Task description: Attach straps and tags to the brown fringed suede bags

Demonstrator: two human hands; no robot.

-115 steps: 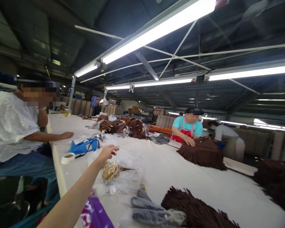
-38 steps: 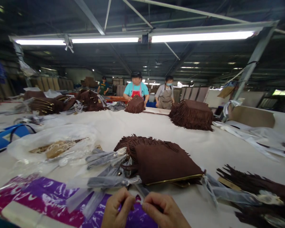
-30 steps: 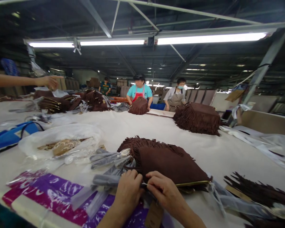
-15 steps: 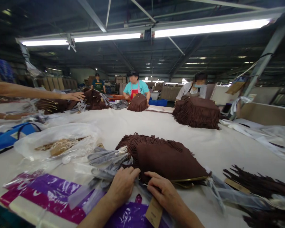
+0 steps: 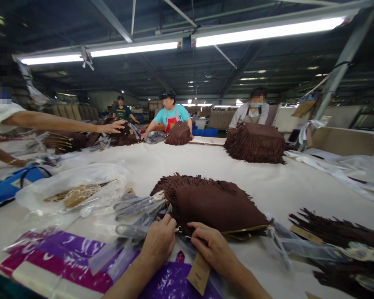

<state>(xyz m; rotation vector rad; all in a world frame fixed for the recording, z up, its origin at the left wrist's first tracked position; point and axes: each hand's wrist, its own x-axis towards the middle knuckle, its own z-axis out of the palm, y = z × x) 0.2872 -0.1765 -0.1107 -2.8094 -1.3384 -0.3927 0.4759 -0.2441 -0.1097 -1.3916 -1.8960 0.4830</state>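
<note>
Our left hand [image 5: 160,241] curled beside the brown bag [image 5: 220,207], grip unclear, as our right hand [image 5: 214,248] pinched a tag [image 5: 199,275] string. A ring [image 5: 179,229] had emerged between them, within reach.

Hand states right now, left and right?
Left hand: fingers curled beside the metal ring at the fringed bag; grip hidden.
Right hand: seems closed on the white string of the kraft tag.

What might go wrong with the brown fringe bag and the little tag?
The tag hangs under the right hand on a thin string, so it might snag or snap if tugged.

The brown bag has loose fringe near the left hand; strands could get caught.

The shiny purple plastic underneath might slip.
</note>
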